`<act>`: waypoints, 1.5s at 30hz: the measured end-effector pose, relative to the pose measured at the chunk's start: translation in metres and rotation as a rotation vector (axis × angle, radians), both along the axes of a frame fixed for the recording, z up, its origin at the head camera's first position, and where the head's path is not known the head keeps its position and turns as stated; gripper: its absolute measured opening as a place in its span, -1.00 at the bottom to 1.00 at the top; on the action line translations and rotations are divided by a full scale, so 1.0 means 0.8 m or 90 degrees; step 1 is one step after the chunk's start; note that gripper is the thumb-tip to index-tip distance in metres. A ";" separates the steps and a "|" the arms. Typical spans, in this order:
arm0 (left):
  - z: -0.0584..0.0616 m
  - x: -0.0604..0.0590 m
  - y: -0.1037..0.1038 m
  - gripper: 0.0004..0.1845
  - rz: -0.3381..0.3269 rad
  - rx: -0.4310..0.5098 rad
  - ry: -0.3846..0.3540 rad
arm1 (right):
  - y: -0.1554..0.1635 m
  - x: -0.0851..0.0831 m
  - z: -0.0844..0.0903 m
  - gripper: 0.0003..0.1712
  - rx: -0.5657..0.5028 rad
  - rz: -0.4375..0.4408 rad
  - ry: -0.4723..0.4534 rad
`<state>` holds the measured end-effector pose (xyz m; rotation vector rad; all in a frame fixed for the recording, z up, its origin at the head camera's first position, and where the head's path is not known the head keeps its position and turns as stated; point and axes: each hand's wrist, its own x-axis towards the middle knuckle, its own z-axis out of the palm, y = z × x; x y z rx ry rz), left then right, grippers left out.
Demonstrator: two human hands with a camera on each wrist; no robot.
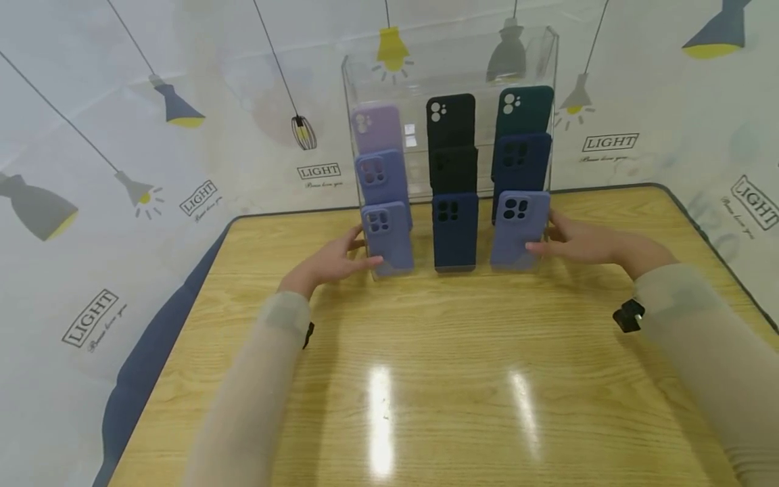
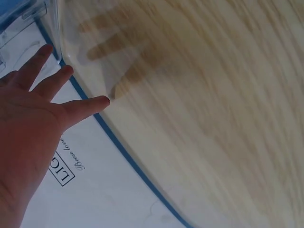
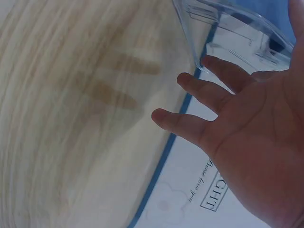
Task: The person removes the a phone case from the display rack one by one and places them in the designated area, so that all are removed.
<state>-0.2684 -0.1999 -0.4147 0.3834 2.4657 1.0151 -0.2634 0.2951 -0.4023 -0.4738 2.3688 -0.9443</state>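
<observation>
A clear stand at the back of the table holds phone cases in three columns. At the left are a lilac case and two periwinkle ones; the middle has black cases above a navy case. On the right, a dark green case and a navy case stand above a periwinkle case. My left hand is at the stand's lower left side, thumb at the front. Mirroring it, my right hand is at the lower right side. Both wrist views show spread, fairly straight fingers.
The stand rests on a wood-grain table with a dark edge. Behind it hangs a pale cloth printed with lamps and the word LIGHT. A small black device sits at the right wrist.
</observation>
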 end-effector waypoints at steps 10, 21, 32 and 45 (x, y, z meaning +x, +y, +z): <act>0.003 -0.005 0.014 0.10 -0.012 0.017 -0.018 | -0.004 0.000 -0.007 0.12 0.015 0.004 0.008; 0.008 -0.003 0.013 0.09 -0.003 0.020 -0.083 | -0.005 0.000 -0.007 0.23 0.047 -0.015 -0.014; 0.003 -0.005 0.018 0.10 0.011 0.026 -0.078 | -0.003 0.005 -0.008 0.23 0.036 -0.031 -0.020; -0.004 -0.003 0.015 0.07 0.009 0.016 -0.063 | -0.007 0.009 -0.017 0.16 0.003 -0.030 -0.004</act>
